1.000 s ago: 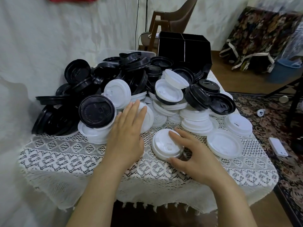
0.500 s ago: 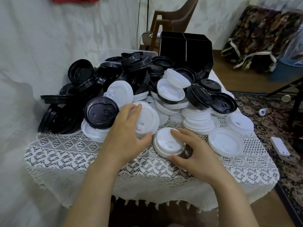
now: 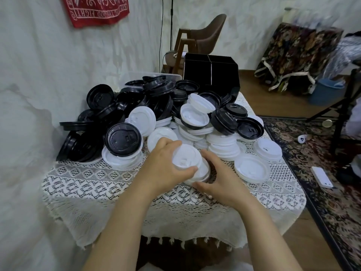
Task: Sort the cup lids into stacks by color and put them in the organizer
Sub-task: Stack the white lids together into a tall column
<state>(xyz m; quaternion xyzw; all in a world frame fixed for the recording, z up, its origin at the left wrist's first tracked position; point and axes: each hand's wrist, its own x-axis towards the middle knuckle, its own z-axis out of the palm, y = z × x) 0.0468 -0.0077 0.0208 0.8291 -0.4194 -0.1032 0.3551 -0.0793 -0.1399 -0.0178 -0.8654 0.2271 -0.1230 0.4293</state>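
A heap of black lids [image 3: 136, 102] and white lids [image 3: 222, 141] covers the back of the lace-covered table [image 3: 97, 184]. The black organizer [image 3: 211, 75] stands behind the heap at the far edge. My left hand [image 3: 166, 167] grips a white lid [image 3: 186, 156], tilted, and holds it over a small white stack [image 3: 203, 173] on the cloth. My right hand [image 3: 220, 177] curls round that stack from the right side, thumb at the front.
A clear plastic bin [image 3: 156, 75] sits behind the black lids. A brown chair [image 3: 201, 40] stands past the organizer. On the patterned carpet to the right lie a white phone-like slab [image 3: 322, 177] and a small cup [image 3: 327, 123]. A wall runs along the left.
My left hand picked a white lid out of the heap and carried it right, onto the stack my right hand holds. The camera tilted up a little.
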